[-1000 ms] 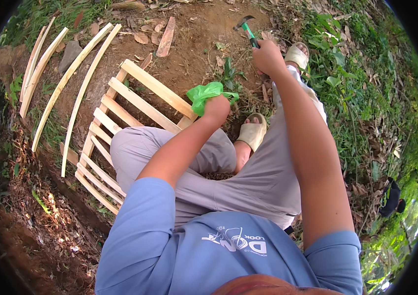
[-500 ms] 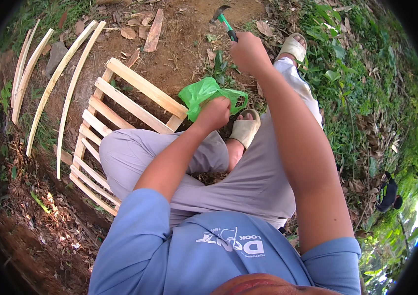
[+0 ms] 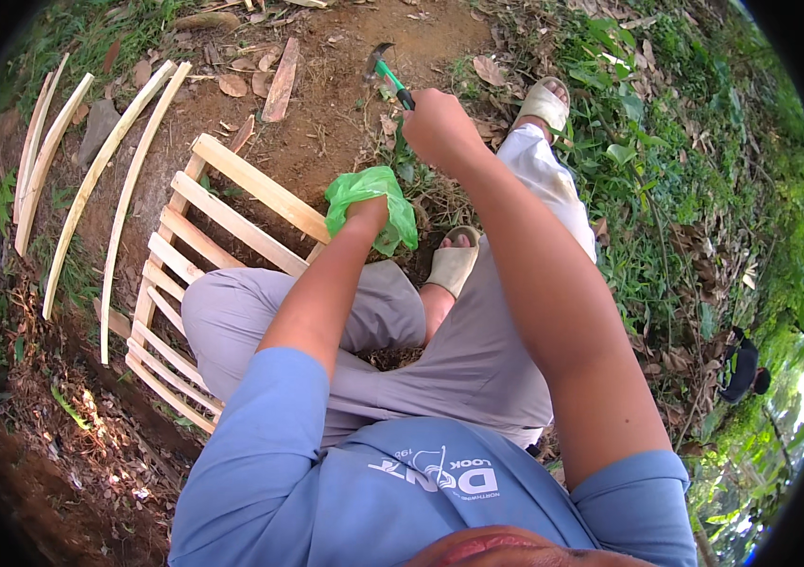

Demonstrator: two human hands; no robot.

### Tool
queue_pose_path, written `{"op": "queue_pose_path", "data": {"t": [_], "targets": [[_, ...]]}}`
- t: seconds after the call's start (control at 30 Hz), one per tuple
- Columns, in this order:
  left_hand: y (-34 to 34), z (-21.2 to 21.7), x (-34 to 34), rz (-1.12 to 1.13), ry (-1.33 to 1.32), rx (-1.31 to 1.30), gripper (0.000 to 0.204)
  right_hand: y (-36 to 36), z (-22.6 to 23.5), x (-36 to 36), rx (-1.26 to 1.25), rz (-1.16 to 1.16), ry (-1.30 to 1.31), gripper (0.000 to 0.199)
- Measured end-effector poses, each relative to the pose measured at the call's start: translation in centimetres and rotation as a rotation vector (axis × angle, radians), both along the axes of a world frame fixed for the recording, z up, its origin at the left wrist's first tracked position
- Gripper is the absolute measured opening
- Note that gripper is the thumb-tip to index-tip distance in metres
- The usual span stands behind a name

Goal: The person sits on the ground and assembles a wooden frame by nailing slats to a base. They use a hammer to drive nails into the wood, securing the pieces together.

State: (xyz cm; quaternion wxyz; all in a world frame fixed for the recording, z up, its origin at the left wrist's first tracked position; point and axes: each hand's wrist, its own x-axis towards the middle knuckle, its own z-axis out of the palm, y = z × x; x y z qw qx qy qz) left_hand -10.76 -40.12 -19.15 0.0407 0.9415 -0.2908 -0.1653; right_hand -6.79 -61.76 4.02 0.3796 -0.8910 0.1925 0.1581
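My right hand (image 3: 439, 129) is wrapped round the black grip of a claw hammer (image 3: 390, 77) with a green shaft, its head pointing away from me. My left hand (image 3: 372, 210) has gone into a thin green plastic bag (image 3: 404, 225) up to about the wrist, so its fingers are hidden. Right beside the bag, on the left, lies a slatted wooden frame (image 3: 249, 185): pale strips fixed across two side rails. Part of it is covered by my bent left leg.
Several long loose wooden strips (image 3: 134, 180) lie at the far left, near a grey stone (image 3: 99, 130). A flat reddish wood piece (image 3: 281, 81) rests on bare soil ahead. Leafy plants (image 3: 648, 161) grow on the right. A person in dark clothing (image 3: 740, 366) is at the far right.
My left hand has pushed down into the green bag, which now surrounds it. My right hand and the hammer have shifted a little left and nearer.
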Motion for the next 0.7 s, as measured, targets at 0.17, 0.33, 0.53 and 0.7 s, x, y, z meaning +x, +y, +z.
{"op": "queue_pose_path", "data": {"t": [0.17,0.33,0.53,0.7], "targets": [[-0.1,-0.4,0.9,-0.061,0.127,0.117,0.034,-0.1,0.3,0.0,0.005,-0.033,-0.002,0.028],[-0.9,0.9,0.1,-0.034,0.103,-0.022,0.024,0.1,-0.4,-0.1,-0.002,0.007,-0.009,0.027],[-1.3,5.0,-1.3,-0.051,0.136,-0.116,0.014,0.3,1.0,-0.1,0.027,0.012,0.002,0.023],[-0.6,11.5,-1.5,-0.116,0.279,0.014,0.014,0.3,0.5,-0.1,0.008,0.045,0.023,0.022]]}}
